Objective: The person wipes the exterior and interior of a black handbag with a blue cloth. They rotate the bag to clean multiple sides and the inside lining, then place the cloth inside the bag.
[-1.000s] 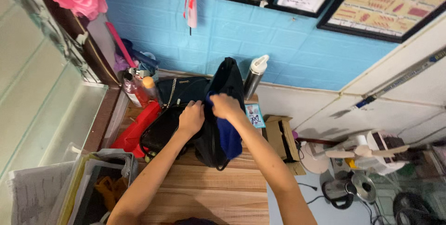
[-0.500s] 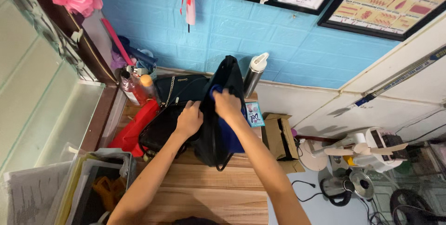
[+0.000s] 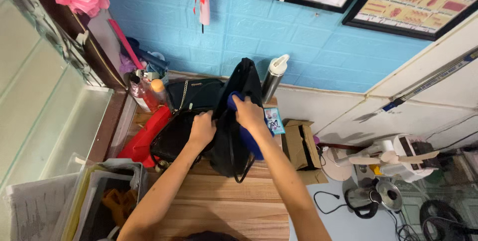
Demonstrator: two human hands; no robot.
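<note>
I judge the packing about half done: my left hand [image 3: 201, 129] grips the black bag's [image 3: 234, 136] mouth on the wooden surface [image 3: 224, 206], my right hand [image 3: 247, 113] clutches the blue cloth [image 3: 249, 139] (part inside, much hanging out).

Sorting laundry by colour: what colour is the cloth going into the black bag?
Royal blue cloth, clearest in the head view.

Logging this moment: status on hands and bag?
Left hand grips black bag edge. Right hand clutches blue cloth at its mouth. Black purse crowds bag's left.
</note>
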